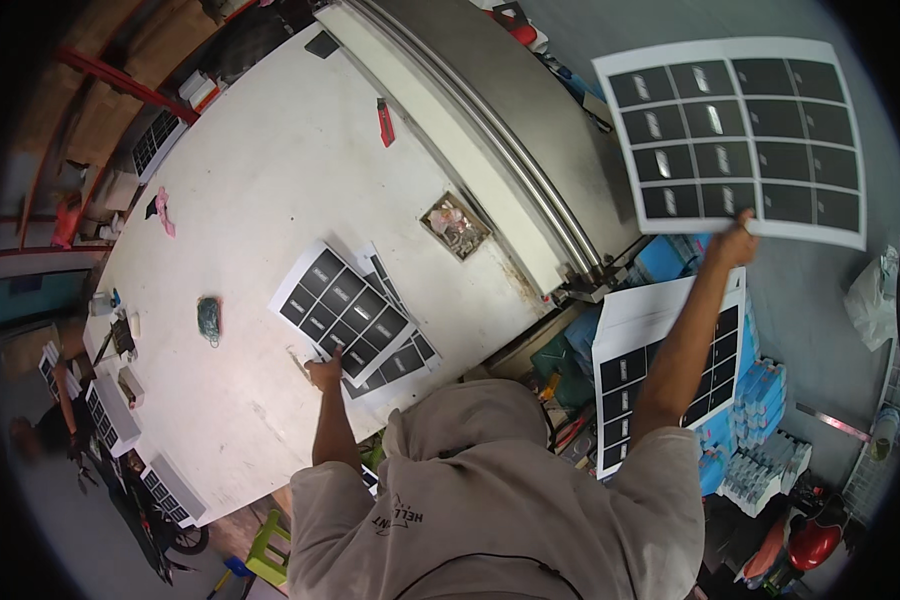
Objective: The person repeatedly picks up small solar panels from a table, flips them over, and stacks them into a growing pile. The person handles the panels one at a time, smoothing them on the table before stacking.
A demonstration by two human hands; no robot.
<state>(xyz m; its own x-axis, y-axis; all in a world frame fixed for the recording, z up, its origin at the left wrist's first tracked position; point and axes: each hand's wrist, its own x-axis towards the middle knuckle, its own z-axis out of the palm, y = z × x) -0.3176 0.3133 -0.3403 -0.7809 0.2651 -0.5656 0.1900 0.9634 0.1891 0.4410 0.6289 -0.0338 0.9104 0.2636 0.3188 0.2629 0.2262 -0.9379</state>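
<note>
My right hand [735, 243] is raised out to the right, gripping the lower edge of a large white printed sheet [782, 135]. Rows of black rectangles with small pale marks cover that sheet. On the white table, my left hand [323, 373] pinches the near edge of a smaller-looking printed sheet [345, 308] with the same black pattern. Beneath it, more printed sheets [395, 370] lie fanned out at an angle. Under my right forearm rests a pile of similar sheets [645, 305], partly hidden by the arm.
A long metal-roller machine [510, 120] borders the table [240, 420] at the far right. On the table lie a red cutter [385, 123], a small box of scraps [457, 226] and a dark green bundle [208, 320]. Blue-wrapped stacks [760, 395] stand at right; another person [65, 390] is far left.
</note>
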